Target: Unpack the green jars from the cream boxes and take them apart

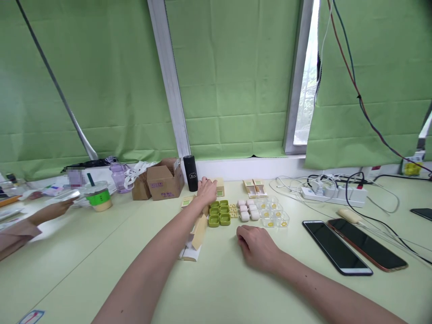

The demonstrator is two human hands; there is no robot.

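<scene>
My left hand (207, 191) reaches toward the back of the table. Its fingers curl at the left side of a small cream cardboard box (220, 186) and appear to grip it, though the fingertips are partly hidden. Under and beside my left forearm lie more cream boxes (200, 231), some opened out. My right hand (256, 245) rests on the table as a loose fist with nothing visible in it. Before it stand green square containers (219, 213), small yellow pieces (233, 210), pale pink rounded blocks (249, 210) and clear cups with yellow bits inside (273, 211).
Opened cream boxes (255, 188) lie at the back. A black tumbler (191, 173), brown carton (165, 180) and drink cup (97, 196) stand left. On the right are two phones (337, 247), a power strip (334, 194) and cables. Another person's hand (56, 209) is far left.
</scene>
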